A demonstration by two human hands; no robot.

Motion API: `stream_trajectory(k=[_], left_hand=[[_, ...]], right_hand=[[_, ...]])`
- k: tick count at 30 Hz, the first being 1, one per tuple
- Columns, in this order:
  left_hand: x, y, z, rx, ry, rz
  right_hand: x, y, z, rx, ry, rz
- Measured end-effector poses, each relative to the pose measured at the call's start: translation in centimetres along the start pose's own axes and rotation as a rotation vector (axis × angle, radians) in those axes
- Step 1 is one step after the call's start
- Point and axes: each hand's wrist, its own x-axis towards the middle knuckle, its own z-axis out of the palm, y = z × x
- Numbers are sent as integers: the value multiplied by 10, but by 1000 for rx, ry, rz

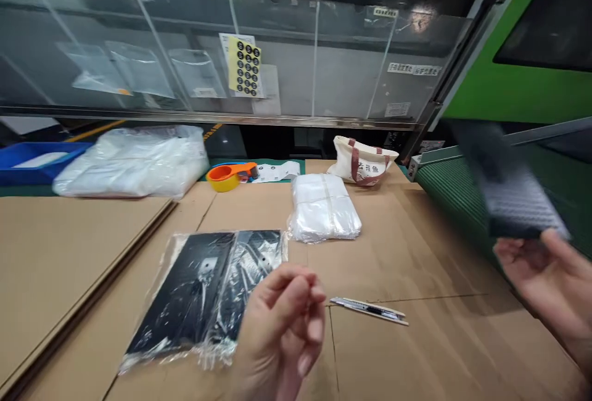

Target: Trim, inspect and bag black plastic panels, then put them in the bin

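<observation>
At the right, my right hand [546,277] grips the lower end of a dark flat item [513,185], blurred by motion and raised over the green ribbed surface. My left hand [287,321] is at the lower middle, its fingers curled and thumb near the fingertips; nothing shows in it. Beside it on the left, a black item in a clear plastic bag [185,293] lies on the cardboard. A box cutter [370,310] lies on the cardboard to the right of my left hand. Behind it sits a banded stack of clear bags [324,206].
An orange and yellow tape dispenser [226,176], a large plastic-wrapped bundle [134,160] and a blue bin [37,163] stand at the back left. A cream pouch [363,160] is at the back. Cardboard sheets [69,253] lie left; a green ribbed conveyor [457,191] is right.
</observation>
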Motion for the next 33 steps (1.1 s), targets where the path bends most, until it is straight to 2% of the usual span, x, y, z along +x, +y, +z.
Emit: stream_trajectory(k=[3, 5, 8, 17, 21, 24, 28, 33], left_hand=[[-1, -7, 14, -194, -61, -66], [-6, -12, 18, -232, -74, -66], [-17, -15, 20, -244, -110, -41], [-35, -18, 22, -233, -178, 28], [-39, -23, 21, -136, -184, 131], [-41, -29, 19, 15, -181, 257], [-47, -35, 13, 213, -101, 387], [-51, -34, 2, 285, -57, 346]], right_hand=[[-41, 48, 16, 30, 17, 355], [-59, 72, 18, 36, -18, 460], [-73, 97, 13, 60, -72, 530], [-83, 132, -18, 183, 1, 520], [-82, 145, -26, 200, -25, 502], [-80, 148, -29, 208, -22, 477], [-81, 146, -32, 232, -72, 419], [-82, 145, -33, 239, -121, 439]])
